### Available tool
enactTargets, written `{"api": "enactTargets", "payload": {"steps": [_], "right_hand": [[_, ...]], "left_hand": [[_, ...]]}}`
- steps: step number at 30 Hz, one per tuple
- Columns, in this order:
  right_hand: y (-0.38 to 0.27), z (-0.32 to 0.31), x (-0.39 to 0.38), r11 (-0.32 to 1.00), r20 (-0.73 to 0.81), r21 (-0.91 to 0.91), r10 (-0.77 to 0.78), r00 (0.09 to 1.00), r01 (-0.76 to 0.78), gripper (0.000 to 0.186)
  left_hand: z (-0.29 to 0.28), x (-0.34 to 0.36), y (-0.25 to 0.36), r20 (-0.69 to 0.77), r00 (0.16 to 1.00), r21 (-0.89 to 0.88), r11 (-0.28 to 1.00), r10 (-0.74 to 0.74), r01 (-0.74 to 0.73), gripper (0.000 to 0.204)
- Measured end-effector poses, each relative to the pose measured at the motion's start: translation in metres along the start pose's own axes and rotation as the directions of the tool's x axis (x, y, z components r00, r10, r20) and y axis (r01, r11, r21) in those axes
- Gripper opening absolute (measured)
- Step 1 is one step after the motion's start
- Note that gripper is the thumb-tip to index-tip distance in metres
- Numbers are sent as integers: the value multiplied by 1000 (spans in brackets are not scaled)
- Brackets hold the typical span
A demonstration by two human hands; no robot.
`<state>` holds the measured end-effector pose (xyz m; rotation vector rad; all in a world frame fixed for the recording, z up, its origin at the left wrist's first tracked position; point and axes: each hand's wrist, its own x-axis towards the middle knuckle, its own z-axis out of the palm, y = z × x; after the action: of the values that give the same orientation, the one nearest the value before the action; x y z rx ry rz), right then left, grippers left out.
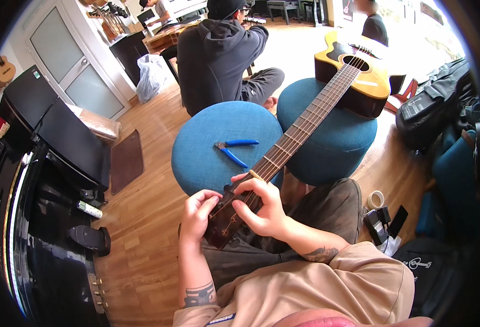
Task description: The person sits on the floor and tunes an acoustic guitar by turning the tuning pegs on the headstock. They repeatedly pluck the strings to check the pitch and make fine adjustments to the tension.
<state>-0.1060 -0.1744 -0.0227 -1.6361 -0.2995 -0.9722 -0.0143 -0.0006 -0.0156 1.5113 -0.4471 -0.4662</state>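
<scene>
An acoustic guitar lies aslant, its pale yellow body on the right-hand blue round stool and its dark headstock over my lap. At the headstock's left edge, my left hand is closed, thumb and forefinger pinched where a tuning peg would sit; the fingertips hide what is between them. My right hand curls over the headstock just below the nut, thumb on the strings and fingers round the far edge. Blue-handled wire cutters, handles spread, rest on the left-hand blue stool.
Ahead, a person in a dark hoodie sits on the floor. A black upright piano stands at left, near a brown mat. At right are black bags, a tape roll and small black boxes.
</scene>
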Motion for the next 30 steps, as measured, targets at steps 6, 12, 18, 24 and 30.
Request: {"api": "enactTargets", "payload": {"steps": [6, 12, 18, 24, 30], "right_hand": [[2, 0, 0, 1000, 2, -3, 0, 1000, 0, 23], [-1, 1, -3, 1000, 12, 8, 4, 1000, -4, 23], [1, 3, -1, 1000, -6, 2, -1, 1000, 1, 22], [-1, 3, -6, 1000, 1, -4, 6, 1000, -6, 22], [7, 6, -4, 1000, -3, -23, -13, 1000, 13, 22]], "left_hand": [[6, 3, 3, 57, 998, -85, 996, 40, -35, 12], [3, -3, 5, 46, 998, -65, 997, 43, -40, 25], [3, 3, 6, 50, 991, 68, 989, 126, -129, 35], [-5, 9, -18, 110, 964, -94, 968, 241, -231, 35], [-3, -3, -8, -73, 990, 42, 992, 118, -115, 28]]}}
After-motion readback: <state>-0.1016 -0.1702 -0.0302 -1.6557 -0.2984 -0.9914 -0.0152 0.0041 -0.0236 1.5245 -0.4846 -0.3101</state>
